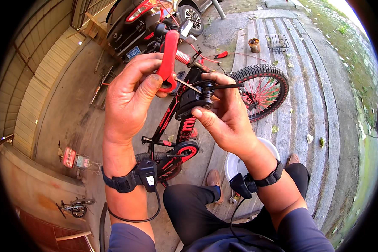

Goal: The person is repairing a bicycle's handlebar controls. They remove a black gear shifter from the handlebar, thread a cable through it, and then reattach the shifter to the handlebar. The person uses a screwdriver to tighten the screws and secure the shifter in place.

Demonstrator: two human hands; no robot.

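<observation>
My left hand is closed around a red lever-shaped piece with a rounded lower end, pinched between thumb and fingers. A thin metal rod runs from beside this piece to a black part with a coil spring. My right hand grips that black part between thumb and fingers. Whether the rod belongs to the red piece I cannot tell. Both hands are raised in front of a black and red bicycle, hiding part of its frame.
The bicycle's front wheel stands on grey planks to the right. A white basin is near my feet. Farther off are a wire basket, a rusty can, and a parked dark car. A small bike lies at lower left.
</observation>
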